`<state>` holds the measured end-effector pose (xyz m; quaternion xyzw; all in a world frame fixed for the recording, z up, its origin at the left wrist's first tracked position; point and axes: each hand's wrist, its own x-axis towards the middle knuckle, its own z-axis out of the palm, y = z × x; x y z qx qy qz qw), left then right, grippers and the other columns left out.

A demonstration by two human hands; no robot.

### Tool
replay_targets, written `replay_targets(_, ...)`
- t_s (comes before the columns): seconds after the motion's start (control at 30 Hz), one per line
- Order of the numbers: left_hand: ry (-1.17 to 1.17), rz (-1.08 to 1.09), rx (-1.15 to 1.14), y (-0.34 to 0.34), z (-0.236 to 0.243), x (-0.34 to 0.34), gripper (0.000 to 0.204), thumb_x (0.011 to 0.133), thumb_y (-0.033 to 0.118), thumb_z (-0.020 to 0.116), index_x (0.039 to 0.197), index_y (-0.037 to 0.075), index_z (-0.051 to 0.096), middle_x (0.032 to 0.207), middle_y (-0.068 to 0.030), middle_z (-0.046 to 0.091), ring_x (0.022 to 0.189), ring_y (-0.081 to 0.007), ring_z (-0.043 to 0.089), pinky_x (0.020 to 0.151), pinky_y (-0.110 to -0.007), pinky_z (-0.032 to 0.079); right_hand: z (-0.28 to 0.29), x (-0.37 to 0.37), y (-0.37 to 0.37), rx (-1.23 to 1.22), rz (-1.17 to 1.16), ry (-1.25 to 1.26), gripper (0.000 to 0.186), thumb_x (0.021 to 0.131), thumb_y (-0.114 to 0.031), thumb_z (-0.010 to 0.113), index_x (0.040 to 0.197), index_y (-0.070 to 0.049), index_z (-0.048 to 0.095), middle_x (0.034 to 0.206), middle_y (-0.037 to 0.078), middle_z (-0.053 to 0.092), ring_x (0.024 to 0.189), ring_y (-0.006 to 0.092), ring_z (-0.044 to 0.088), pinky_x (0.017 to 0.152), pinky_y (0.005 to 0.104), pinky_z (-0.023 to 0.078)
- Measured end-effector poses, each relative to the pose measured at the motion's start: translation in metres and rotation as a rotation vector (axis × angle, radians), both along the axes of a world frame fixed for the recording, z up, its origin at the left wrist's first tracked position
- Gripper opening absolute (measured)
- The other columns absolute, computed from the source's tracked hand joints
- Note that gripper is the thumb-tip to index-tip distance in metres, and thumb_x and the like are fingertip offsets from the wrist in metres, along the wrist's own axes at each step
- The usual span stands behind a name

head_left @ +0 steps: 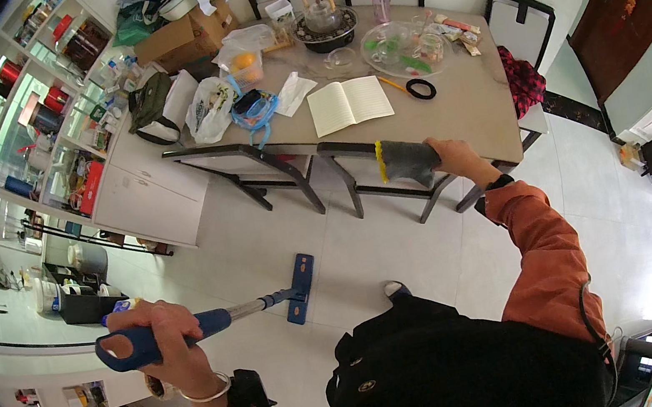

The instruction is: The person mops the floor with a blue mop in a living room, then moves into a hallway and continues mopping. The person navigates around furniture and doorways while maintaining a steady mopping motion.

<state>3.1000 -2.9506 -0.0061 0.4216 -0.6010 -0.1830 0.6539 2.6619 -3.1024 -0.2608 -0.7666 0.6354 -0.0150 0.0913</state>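
My left hand is wrapped round the blue grip of a flat mop. The mop's metal pole slants away to a blue rectangular head at the floor. Pinched in my right hand is a grey cloth with a yellow edge. It hangs in front of a black-framed chair at the table's near side; whether cloth and chair touch, I cannot tell.
The dining table holds an open notebook, a black tape roll, a glass teapot and several bags. A second chair stands left of the first. Shelves and a white cabinet line the left wall.
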Motion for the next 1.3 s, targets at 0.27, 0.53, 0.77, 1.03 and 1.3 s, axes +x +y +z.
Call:
replay_targets(0.27, 0.038, 0.014, 0.005, -0.047, -0.004, -0.008, 0.013, 0.087, 0.002, 0.051, 0.084, 0.007, 0.039, 0.054, -0.0003, 0.042, 0.038, -0.0081, 0.039, 0.041, -0.022, 0.038, -0.033, -0.054, -0.002, -0.017, 0.154, -0.195, 0.042, 0.076, -0.014, 0.063, 0.117, -0.014, 0.052, 0.092, 0.016, 0.064, 0.087, 0.0366, 0.061, 0.075, 0.0447, 0.047)
replay_targets(0.53, 0.045, -0.020, -0.010, -0.053, -0.002, -0.004, 0.010, 0.088, 0.002, 0.050, 0.084, 0.007, 0.042, 0.054, -0.0003, 0.040, 0.040, -0.0080, 0.038, 0.039, -0.022, 0.033, -0.032, -0.112, 0.050, -0.011, 0.099, -0.120, 0.039, 0.070, -0.011, 0.069, 0.107, -0.012, 0.056, 0.093, 0.013, 0.064, 0.089, 0.0344, 0.061, 0.075, 0.0413, 0.048)
replay_targets(0.77, 0.056, 0.002, -0.018, -0.043, -0.001, 0.011, 0.012, 0.086, 0.000, 0.051, 0.085, 0.007, 0.041, 0.057, -0.0011, 0.042, 0.040, -0.0084, 0.039, 0.039, -0.022, 0.035, -0.039, -0.085, 0.121, -0.035, -0.039, -0.121, 0.034, 0.072, -0.015, 0.070, 0.102, -0.015, 0.055, 0.086, 0.010, 0.065, 0.081, 0.0320, 0.063, 0.068, 0.0398, 0.050)
replay_targets(1.03, 0.107, 0.031, -0.060, 0.000, 0.005, 0.067, 0.017, 0.080, -0.002, 0.055, 0.087, 0.007, 0.042, 0.059, -0.0022, 0.048, 0.041, -0.0085, 0.044, 0.041, -0.021, 0.038, -0.041, -0.048, 0.165, -0.048, -0.123, -0.071, 0.025, 0.076, -0.018, 0.066, 0.097, -0.013, 0.054, 0.079, 0.012, 0.064, 0.076, 0.0329, 0.062, 0.063, 0.0416, 0.049)
replay_targets(1.3, 0.100, 0.093, -0.131, 0.054, 0.003, 0.139, 0.021, 0.077, 0.003, 0.061, 0.085, 0.005, 0.042, 0.054, -0.0028, 0.048, 0.038, -0.0093, 0.046, 0.040, -0.021, 0.040, -0.045, -0.042, 0.160, 0.005, -0.225, -0.007, 0.033, 0.073, -0.020, 0.070, 0.100, -0.012, 0.054, 0.081, 0.014, 0.065, 0.078, 0.0348, 0.063, 0.066, 0.0431, 0.049)
